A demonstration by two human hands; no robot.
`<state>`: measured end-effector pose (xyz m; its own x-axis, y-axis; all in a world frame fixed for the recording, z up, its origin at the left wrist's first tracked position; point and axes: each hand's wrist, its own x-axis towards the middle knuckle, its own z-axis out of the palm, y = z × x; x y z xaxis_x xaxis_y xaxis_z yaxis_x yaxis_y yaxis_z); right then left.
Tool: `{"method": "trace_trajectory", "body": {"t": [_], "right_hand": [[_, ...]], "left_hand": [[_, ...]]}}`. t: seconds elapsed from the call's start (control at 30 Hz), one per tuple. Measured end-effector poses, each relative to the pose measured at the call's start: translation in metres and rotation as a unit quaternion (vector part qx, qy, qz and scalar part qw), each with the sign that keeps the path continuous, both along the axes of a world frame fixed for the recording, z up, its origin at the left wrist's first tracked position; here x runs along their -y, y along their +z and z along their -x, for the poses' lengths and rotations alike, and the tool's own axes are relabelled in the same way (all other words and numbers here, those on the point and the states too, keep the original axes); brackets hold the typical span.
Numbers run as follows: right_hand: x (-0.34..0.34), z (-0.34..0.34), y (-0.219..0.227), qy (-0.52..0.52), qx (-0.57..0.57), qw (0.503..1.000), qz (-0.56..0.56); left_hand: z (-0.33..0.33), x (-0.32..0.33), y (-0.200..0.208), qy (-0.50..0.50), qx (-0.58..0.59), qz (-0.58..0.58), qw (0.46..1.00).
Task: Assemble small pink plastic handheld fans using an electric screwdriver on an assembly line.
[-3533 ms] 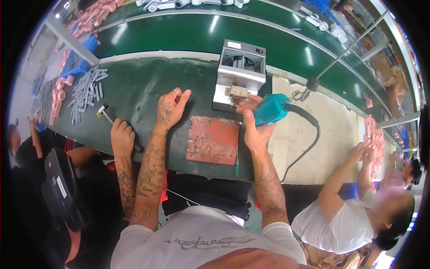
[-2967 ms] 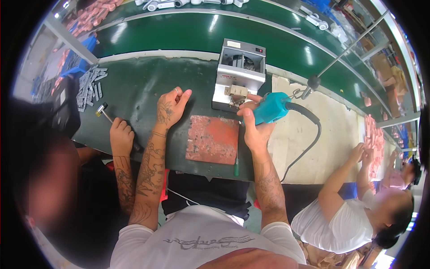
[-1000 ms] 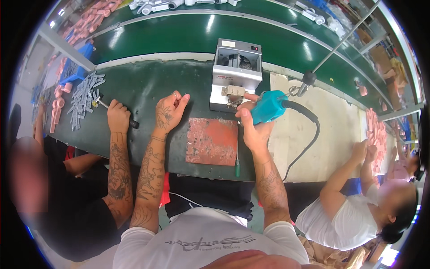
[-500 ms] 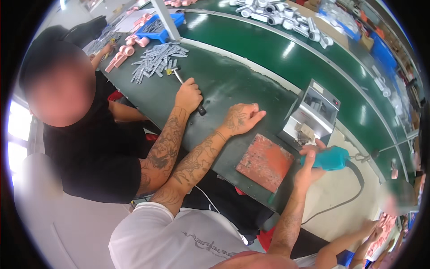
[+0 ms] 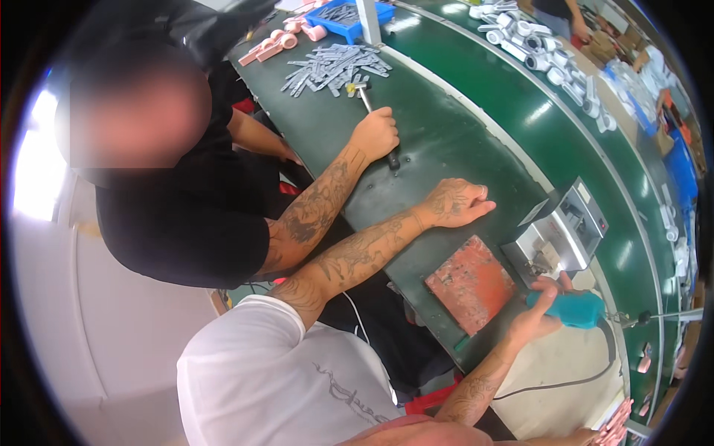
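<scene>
Two tattooed hands work by the red mat (image 5: 470, 285): the right hand (image 5: 537, 316) is clamped around a teal electric screwdriver (image 5: 571, 309) just right of it, while the left hand (image 5: 454, 203) lies flat, fingers apart, on the green table (image 5: 439, 141) above it.

Head fisheye, perhaps tilted, down over bench (image 5: 439, 141)

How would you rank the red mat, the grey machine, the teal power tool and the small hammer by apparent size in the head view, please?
1. grey machine and red mat, too alike to separate
2. teal power tool, gripped by the right hand
3. small hammer
</scene>
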<state>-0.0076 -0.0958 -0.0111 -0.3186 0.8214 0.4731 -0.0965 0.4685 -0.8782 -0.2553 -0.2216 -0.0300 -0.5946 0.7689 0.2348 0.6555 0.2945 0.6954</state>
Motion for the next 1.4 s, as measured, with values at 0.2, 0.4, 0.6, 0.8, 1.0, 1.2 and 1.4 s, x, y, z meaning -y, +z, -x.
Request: {"method": "trace_trajectory", "body": {"t": [0.2, 0.4, 0.6, 0.8, 1.0, 1.2, 1.4], "right_hand": [[0.0, -0.003, 0.007, -0.016, 0.033, 0.998, -0.044], [-0.005, -0.001, 0.002, -0.024, 0.034, 0.998, -0.044], [0.006, 0.007, 0.011, -0.018, 0.011, 0.999, -0.038], [0.0, 0.001, 0.005, -0.02, 0.024, 0.999, -0.036], [-0.001, 0.0, 0.001, -0.001, 0.018, 1.0, -0.011], [0.002, -0.001, 0.004, 0.002, 0.022, 1.0, -0.005], [0.009, 0.005, 0.014, -0.01, 0.008, 1.0, -0.011]], "left_hand": [[0.001, -0.003, -0.009, -0.005, -0.011, -0.038, 0.999], [0.004, -0.005, -0.013, -0.01, -0.022, -0.017, 1.0], [0.004, -0.003, -0.011, -0.009, -0.024, -0.018, 1.0], [0.003, -0.002, -0.003, -0.007, -0.03, -0.019, 0.999], [0.003, -0.003, -0.003, -0.02, -0.006, 0.033, 0.999], [0.0, -0.002, -0.003, -0.012, -0.015, 0.008, 1.0], [0.0, -0.002, -0.004, -0.016, -0.013, 0.006, 1.0]]}}
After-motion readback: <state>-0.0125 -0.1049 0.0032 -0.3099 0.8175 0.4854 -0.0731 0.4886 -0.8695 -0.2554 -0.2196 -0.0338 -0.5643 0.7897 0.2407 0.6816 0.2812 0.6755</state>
